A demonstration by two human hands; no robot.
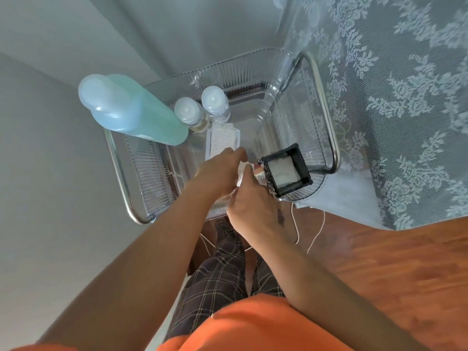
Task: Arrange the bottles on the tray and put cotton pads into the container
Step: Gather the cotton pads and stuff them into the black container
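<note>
While both hands meet over the near side of the clear tray (pixel 255 59), the left hand (pixel 217 171) and right hand (pixel 253 201) pinch a clear packet of cotton pads (pixel 242 173) between them. Just right of the right hand stands the black container (pixel 304 168), mouth up, white pads inside. Three bottles stand at the tray's far-left side.

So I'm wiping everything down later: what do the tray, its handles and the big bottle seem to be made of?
The tray looks like clear, glossy ribbed plastic, possibly acrylic: you see straight through its walls. Its handles look like polished metal tube, bright with reflections. The big bottle seems frosted translucent plastic, with a matte, pale cap.
</note>
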